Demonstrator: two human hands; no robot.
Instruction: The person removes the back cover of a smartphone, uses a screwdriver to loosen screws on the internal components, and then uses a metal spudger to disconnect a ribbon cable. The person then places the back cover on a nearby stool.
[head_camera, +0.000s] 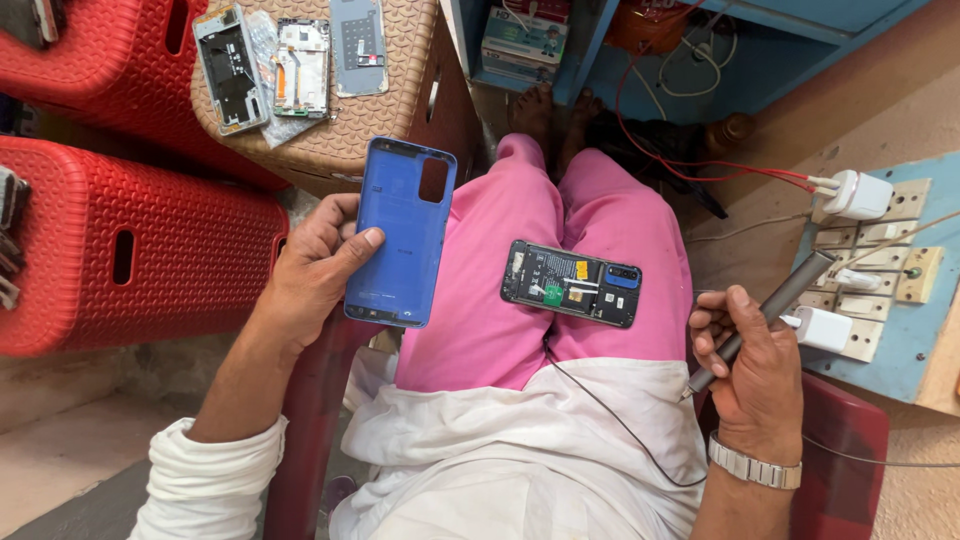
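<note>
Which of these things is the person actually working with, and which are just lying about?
In use: blue back cover in left hand; grey pen tool in right hand; opened phone on lap.

Lying about: phone parts on brown stool; red stools; chargers.

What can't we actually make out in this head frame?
- Blue back cover, head view: its far face is turned away; left hand hides one edge.
- Grey pen-shaped tool: tip too small to identify, middle wrapped by right hand.
- Opened phone on the lap: components too small to name.
- Stripped phone frames on the brown stool: cropped by the top edge.
</note>
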